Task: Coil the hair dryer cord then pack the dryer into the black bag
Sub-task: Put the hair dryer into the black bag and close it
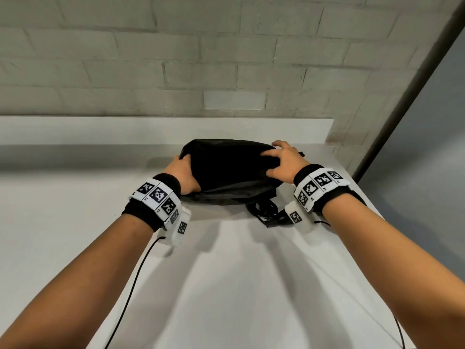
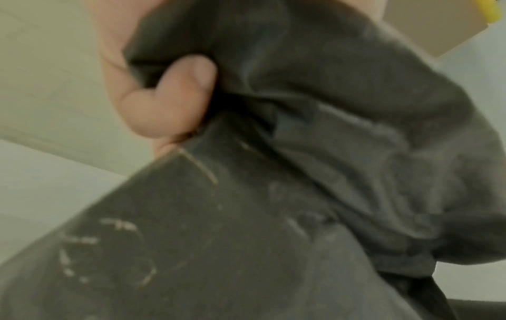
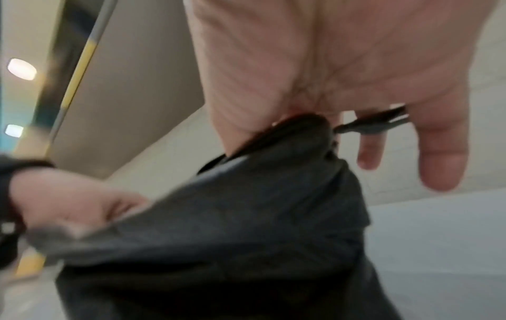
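Note:
The black bag (image 1: pixel 226 170) lies on the white table (image 1: pixel 226 273), its upper fabric lifted between both hands. My left hand (image 1: pixel 181 172) grips the bag's left edge; in the left wrist view my thumb (image 2: pixel 175 97) pinches the black fabric (image 2: pixel 315 162). My right hand (image 1: pixel 281 161) grips the bag's right side, and in the right wrist view the fabric (image 3: pixel 246 216) runs into its palm while two fingers (image 3: pixel 440 164) hang straight. A coil of black cord (image 1: pixel 261 209) shows just under the bag's near edge. The dryer's body is hidden.
A raised white ledge (image 1: pixel 151 129) and a pale brick wall (image 1: pixel 176 59) stand behind the bag. The table's right edge (image 1: pixel 372 207) runs close to my right wrist, beside a dark post (image 1: pixel 402 109). Thin black cables (image 1: pixel 136 280) trail from both wrist bands.

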### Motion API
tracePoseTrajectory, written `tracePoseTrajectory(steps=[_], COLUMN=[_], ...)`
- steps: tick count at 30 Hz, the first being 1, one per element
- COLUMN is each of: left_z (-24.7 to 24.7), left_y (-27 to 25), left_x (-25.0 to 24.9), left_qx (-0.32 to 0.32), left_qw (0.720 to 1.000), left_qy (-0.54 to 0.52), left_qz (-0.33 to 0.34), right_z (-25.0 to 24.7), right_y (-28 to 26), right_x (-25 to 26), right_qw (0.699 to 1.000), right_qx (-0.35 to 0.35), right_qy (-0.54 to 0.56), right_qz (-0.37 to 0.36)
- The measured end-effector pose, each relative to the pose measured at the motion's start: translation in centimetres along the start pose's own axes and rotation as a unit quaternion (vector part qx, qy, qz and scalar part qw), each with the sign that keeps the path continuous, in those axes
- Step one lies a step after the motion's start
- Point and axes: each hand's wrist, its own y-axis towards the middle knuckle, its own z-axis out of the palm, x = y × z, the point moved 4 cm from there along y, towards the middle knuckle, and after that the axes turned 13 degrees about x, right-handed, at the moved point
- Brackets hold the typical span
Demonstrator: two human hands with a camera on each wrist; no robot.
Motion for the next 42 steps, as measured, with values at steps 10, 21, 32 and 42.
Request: tracePoseTrajectory(steps=[10, 21, 32, 42], left_z=[-0.1, 0.8, 2.2, 3.7], left_y=[0.6, -0.2, -1.8, -1.6], left_x=[-0.3, -1.4, -4.0, -5.5], left_qx=[-0.062, -0.026, -0.003, 0.009], left_qw=[0.992, 0.993, 0.994, 0.996], left_qy=[-0.078, -0.104, -0.111, -0.088], left_qz=[-0.075, -0.056, -0.022, 0.016], right_z=[3.1, 8.1, 8.3, 6.4], right_y=[-4.8, -4.2, -6.7, -9.0], right_x=[-2.2, -5.2, -8.4, -6.8], right_qw=[0.993, 0.940, 0.919, 0.924], right_qx=[-0.009, 0.177, 0.171, 0.162], right_qy=[0.048, -0.054, -0.068, -0.087], right_qz=[0.106, 0.286, 0.347, 0.336])
